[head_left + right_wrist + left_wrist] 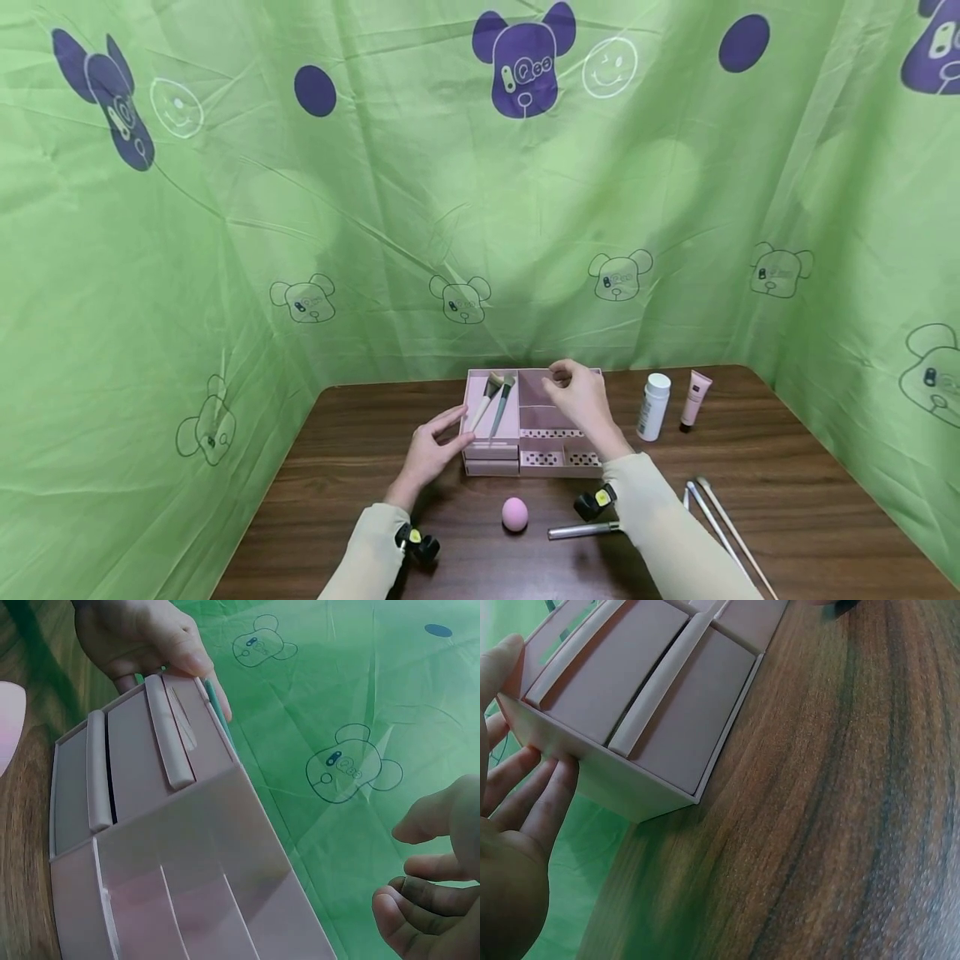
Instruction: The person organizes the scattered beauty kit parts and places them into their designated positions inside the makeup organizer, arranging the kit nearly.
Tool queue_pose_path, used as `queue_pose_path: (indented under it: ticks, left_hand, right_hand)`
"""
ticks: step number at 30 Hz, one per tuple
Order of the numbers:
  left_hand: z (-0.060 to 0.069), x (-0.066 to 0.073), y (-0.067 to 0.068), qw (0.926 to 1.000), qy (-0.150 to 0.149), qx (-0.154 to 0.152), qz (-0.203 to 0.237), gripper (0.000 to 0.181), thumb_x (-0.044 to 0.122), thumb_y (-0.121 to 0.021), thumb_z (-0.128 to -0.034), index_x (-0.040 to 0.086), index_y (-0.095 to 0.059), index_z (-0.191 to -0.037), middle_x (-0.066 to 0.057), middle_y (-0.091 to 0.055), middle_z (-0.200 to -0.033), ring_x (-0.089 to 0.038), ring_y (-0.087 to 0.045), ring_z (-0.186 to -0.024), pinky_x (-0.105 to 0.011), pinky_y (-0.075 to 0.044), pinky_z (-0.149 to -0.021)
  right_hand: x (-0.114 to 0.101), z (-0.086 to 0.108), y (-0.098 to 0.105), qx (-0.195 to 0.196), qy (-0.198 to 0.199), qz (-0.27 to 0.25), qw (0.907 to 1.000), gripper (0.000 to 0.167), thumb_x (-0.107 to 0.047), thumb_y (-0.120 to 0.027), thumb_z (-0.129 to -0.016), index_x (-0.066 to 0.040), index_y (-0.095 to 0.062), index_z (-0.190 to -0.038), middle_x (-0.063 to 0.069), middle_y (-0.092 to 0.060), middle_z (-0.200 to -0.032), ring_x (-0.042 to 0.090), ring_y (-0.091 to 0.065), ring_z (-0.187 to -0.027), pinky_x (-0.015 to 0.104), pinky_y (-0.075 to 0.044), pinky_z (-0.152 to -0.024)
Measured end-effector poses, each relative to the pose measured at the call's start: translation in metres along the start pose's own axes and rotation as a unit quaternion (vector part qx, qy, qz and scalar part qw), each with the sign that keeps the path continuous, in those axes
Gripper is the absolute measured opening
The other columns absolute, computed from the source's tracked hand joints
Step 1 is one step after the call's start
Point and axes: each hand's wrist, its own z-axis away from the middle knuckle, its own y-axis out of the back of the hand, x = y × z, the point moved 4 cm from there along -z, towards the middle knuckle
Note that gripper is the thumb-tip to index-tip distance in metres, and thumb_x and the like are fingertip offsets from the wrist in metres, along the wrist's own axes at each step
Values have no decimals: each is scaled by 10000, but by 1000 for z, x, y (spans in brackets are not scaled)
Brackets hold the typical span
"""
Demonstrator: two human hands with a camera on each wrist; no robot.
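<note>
A pink makeup organizer (491,468) with drawers and dotted compartments stands at the back of the table. My left hand (429,454) holds its left front corner, thumb on the upper edge and fingers against the side wall (604,780). Two makeup brushes, one with a white handle (483,410) and one with a green handle (498,412), lie on the organizer's top left. Over the right-hand compartments (180,900) hangs my right hand (583,398), its fingers loosely bent. The right wrist view shows nothing between thumb and fingers.
A pink makeup sponge (514,514) and a silver tube-like item (577,531) lie in front. To the right stand a white bottle (654,408) and a pink tube (696,400). Long thin brushes (731,529) lie near my right sleeve. Green cloth (450,208) encloses the table.
</note>
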Motion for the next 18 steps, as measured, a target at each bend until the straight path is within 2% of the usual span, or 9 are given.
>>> queue_pose_path:
  ticks: [5,18]
  left_hand:
    - [0,-2,0,10000,67,-51,0,510,182,-778,-839,-11,-616,-1283,-186,-601,-1330,-308,-548,-1273,-379,-396,-1113]
    - [0,0,0,10000,61,-22,-49,500,163,-775,-839,-19,-618,-1277,-201,-600,-1325,-316,-552,-1266,-387,-401,-1110]
  right_hand:
    - [7,3,5,161,67,75,9998,239,-237,-730,-824,-108,-712,-1024,37,-740,-908,173,-687,-796,380,-560,-784]
    - [17,8,16,178,32,175,9997,290,-248,-714,-830,-86,-710,-1071,42,-735,-916,191,-686,-814,378,-553,-772]
